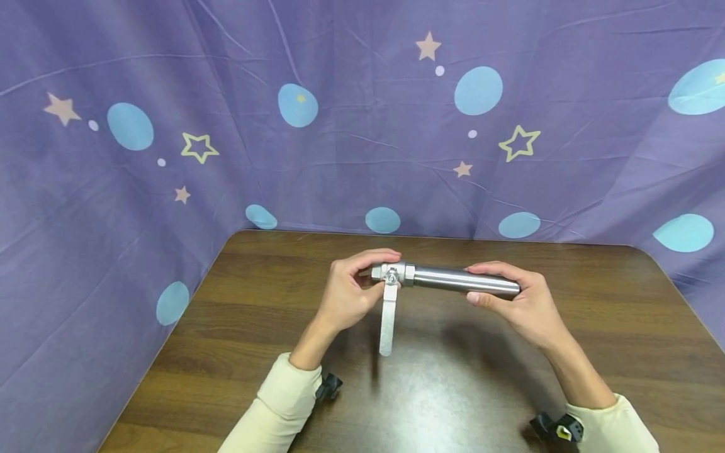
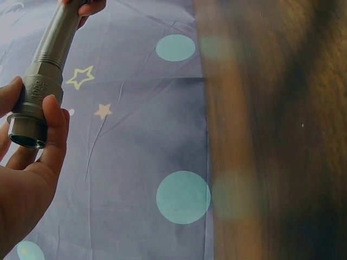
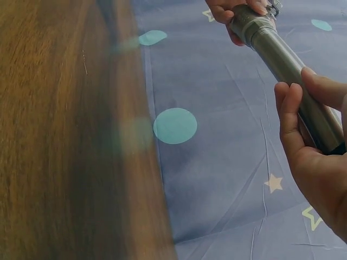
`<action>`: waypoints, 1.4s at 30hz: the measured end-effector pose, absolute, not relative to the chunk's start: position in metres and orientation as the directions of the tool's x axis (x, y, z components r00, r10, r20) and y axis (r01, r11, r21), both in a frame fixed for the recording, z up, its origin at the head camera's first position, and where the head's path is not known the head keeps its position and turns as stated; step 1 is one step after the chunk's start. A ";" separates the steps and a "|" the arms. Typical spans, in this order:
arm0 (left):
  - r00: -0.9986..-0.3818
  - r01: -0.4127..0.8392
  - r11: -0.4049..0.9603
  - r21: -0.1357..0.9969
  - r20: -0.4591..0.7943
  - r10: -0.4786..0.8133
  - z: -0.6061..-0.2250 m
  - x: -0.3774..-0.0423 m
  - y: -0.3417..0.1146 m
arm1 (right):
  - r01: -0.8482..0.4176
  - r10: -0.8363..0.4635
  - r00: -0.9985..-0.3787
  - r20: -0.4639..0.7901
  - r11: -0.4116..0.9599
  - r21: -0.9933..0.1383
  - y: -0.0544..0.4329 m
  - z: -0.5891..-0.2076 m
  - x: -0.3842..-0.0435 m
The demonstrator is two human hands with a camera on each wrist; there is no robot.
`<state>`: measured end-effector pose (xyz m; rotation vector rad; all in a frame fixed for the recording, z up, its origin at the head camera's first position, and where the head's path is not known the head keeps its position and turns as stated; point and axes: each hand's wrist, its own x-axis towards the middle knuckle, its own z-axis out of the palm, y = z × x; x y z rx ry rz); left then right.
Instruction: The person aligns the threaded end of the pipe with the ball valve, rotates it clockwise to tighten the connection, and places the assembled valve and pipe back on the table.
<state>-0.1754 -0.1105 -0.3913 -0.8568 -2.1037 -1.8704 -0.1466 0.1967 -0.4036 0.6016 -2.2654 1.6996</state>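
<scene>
A steel ball valve (image 1: 401, 273) is joined end to end with a straight metal pipe (image 1: 442, 279), held level above the table. Its flat lever handle (image 1: 387, 324) points toward the person. My left hand (image 1: 354, 292) grips the valve body by its outer end, thumb and fingers on opposite sides. In the left wrist view the valve's open threaded end (image 2: 28, 132) shows between the fingers, and threads are visible where the pipe enters the valve. My right hand (image 1: 523, 305) holds the pipe near its far end, thumb on the near side and fingers on the far side.
The brown wooden table (image 1: 226, 327) lies beneath both hands and ends at a curtain (image 1: 351, 157) with stars and blue dots, which hangs behind it and along the sides. Dark wrist mounts (image 1: 328, 387) are strapped at both sleeves.
</scene>
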 end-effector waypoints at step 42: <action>-0.796 0.551 0.006 0.834 0.524 0.304 -0.392 -0.176 -0.110 | -0.376 -0.159 -0.904 0.397 -0.150 -0.914 0.194 -0.407 -0.146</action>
